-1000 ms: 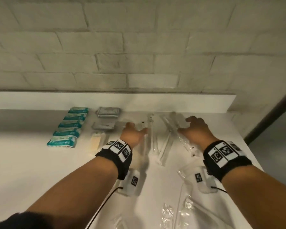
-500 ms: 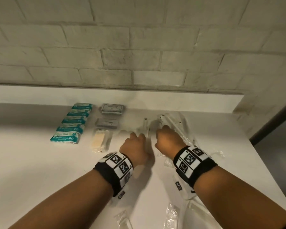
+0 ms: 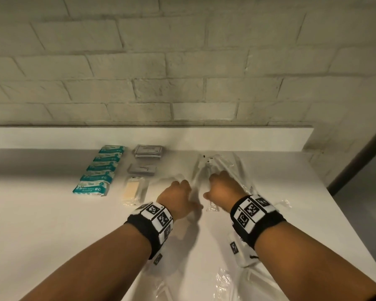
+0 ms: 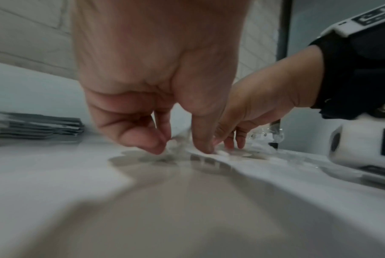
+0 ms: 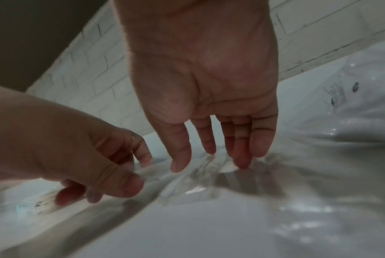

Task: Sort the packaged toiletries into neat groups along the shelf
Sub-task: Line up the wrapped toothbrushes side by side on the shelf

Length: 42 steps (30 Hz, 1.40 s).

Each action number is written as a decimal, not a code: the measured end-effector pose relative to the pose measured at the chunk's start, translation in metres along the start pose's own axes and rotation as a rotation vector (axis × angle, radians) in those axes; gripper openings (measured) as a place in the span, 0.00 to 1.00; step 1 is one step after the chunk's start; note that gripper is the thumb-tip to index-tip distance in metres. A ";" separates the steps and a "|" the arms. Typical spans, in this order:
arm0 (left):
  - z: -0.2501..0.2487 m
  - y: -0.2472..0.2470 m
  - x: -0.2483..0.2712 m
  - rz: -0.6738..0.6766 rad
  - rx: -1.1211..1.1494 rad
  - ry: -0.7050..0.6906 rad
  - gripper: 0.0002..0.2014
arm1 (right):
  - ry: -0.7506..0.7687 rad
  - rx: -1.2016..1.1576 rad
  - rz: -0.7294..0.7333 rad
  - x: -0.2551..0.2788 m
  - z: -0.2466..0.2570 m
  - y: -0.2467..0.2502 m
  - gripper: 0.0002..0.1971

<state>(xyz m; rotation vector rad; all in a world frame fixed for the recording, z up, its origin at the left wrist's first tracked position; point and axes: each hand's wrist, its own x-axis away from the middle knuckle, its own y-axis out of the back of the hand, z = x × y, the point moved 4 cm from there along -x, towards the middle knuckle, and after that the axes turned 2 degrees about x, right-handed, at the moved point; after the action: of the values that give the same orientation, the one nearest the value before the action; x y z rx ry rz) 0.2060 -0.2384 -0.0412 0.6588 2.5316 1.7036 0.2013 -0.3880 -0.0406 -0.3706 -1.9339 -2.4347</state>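
Note:
Long clear-wrapped packets (image 3: 217,165) lie in a loose pile at the back middle of the white shelf (image 3: 52,224). My left hand (image 3: 178,193) sits at the pile's near left edge, fingers curled, with thumb and fingertips (image 4: 152,148) pinching one clear packet (image 5: 156,174). My right hand (image 3: 223,185) is just to its right, with its straight fingers (image 5: 242,157) pointing down and touching the crinkled wrappers. A column of teal packets (image 3: 97,170) lies at the left. Right of it are two piles of grey sachets (image 3: 148,151) and a wrapped pale bar (image 3: 133,190).
A brick wall (image 3: 182,72) and a raised white ledge (image 3: 139,137) close off the back. More clear wrappers (image 3: 224,283) lie at the near edge between my forearms. The shelf ends at the right (image 3: 326,192), beside a dark vertical edge.
Both hands have come together from a spread position at the back of the clear packets and drawn toward me. The left fingers have curled onto a clear packet.

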 end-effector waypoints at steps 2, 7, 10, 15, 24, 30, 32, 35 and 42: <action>-0.004 -0.002 0.002 0.016 -0.070 -0.066 0.40 | 0.025 0.036 -0.025 0.005 0.001 0.002 0.23; -0.011 -0.007 0.001 0.054 -0.117 -0.152 0.42 | 0.012 0.101 0.036 0.009 0.005 -0.002 0.21; -0.008 -0.004 -0.006 -0.027 0.015 -0.062 0.33 | 0.018 0.119 0.013 0.007 0.007 -0.003 0.21; 0.003 0.007 -0.012 -0.056 0.075 0.076 0.23 | -0.110 0.031 -0.007 -0.006 0.007 -0.003 0.21; -0.010 -0.001 -0.017 -0.007 -0.089 0.221 0.24 | -0.359 -0.272 0.014 -0.018 -0.003 0.003 0.24; -0.002 0.012 -0.021 0.078 -0.134 0.224 0.16 | -0.366 -0.241 0.118 -0.012 -0.010 -0.001 0.15; 0.005 0.018 -0.020 -0.047 -0.070 0.218 0.17 | -0.372 -0.253 0.103 -0.011 -0.013 -0.001 0.15; 0.001 0.012 -0.017 -0.076 -0.088 0.059 0.22 | -0.387 -0.280 0.031 -0.009 -0.011 -0.003 0.23; -0.010 -0.003 -0.017 0.001 -0.248 -0.156 0.19 | -0.345 -0.157 0.038 -0.009 -0.002 0.009 0.17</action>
<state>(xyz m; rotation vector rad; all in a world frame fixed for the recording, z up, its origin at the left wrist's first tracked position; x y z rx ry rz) 0.2178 -0.2542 -0.0432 0.7406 2.1714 1.8452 0.2112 -0.3934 -0.0346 -0.8755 -1.8224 -2.6494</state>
